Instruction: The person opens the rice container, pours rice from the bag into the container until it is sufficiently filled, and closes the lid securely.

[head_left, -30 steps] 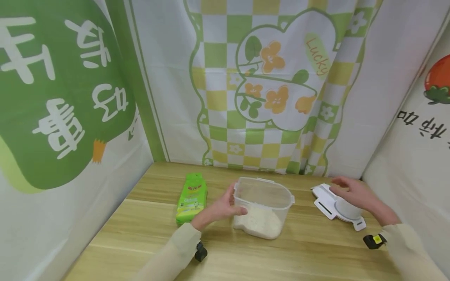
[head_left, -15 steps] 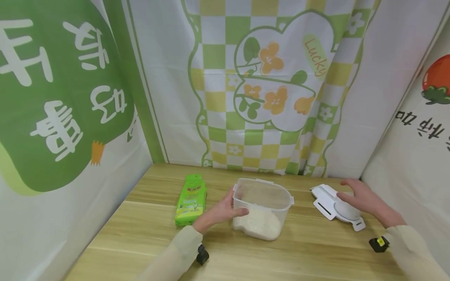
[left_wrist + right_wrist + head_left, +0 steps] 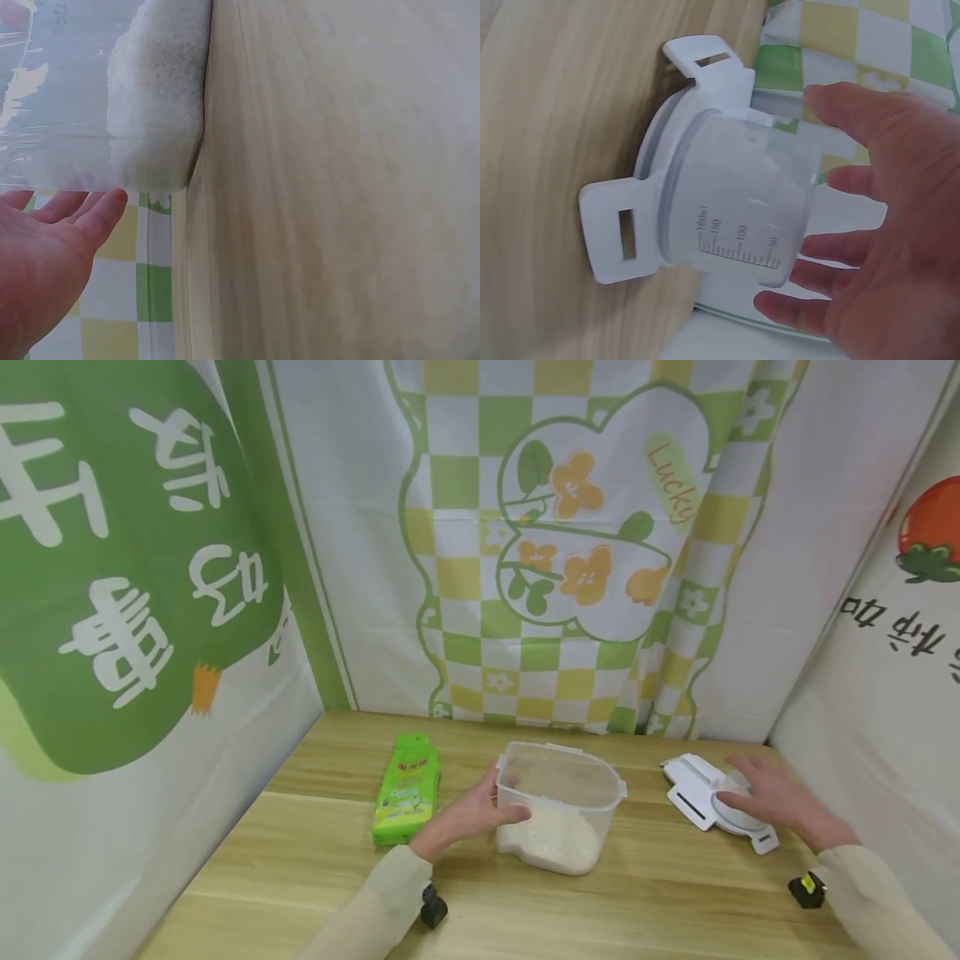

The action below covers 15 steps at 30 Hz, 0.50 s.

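Observation:
A clear plastic food container (image 3: 600, 814) stands upright on the table, partly filled with white rice (image 3: 557, 839). My left hand (image 3: 471, 812) holds its left side, thumb across the front wall and fingers behind. To the right lies a white lid (image 3: 688, 783) with slotted latch flaps. A translucent measuring cup (image 3: 742, 199) with a printed scale sits bottom-up on that lid. My right hand (image 3: 885, 217) is spread around the cup's raised end, its thumb and fingers straddling it. Whether any fingertip touches the cup, I cannot tell.
Left of the container lies a green and yellow packet (image 3: 408, 789). The wooden table (image 3: 487, 914) meets a checked curtain (image 3: 536, 681) at the back. Printed cloth walls stand at both sides.
My right hand has shifted right from above the lid, then come in around the measuring cup with its fingers spread wider. My left hand stays on the container, which has not moved.

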### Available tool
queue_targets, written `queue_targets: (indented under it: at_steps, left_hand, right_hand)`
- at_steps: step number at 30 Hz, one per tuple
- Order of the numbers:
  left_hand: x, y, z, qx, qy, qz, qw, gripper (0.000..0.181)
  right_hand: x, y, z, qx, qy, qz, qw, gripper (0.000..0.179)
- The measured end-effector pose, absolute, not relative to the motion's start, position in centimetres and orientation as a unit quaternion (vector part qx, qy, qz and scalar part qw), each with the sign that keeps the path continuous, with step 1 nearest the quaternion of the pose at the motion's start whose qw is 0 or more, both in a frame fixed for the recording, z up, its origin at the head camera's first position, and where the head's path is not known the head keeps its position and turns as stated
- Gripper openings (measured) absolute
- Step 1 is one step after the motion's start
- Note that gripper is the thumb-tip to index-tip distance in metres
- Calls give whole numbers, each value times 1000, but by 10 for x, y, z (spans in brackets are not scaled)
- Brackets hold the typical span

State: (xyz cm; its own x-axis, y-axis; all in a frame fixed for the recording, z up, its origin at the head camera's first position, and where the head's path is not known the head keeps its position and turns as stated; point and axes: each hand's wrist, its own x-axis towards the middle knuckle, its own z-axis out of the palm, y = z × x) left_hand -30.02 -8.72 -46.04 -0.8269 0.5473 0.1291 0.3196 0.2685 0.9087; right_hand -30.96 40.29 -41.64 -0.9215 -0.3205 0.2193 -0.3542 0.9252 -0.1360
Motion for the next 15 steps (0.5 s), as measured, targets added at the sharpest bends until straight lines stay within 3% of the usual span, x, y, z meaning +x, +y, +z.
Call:
queue_targets:
  at_steps: [9, 15]
  left_hand:
    - [-299, -90, -460, 275, 799, 525, 99, 102]
    - [-299, -91, -462, 273, 801, 523, 104, 100]
  right_hand:
    - [-307, 401, -423, 141, -982, 109, 62, 77]
    - [-307, 406, -430, 139, -981, 120, 68, 75]
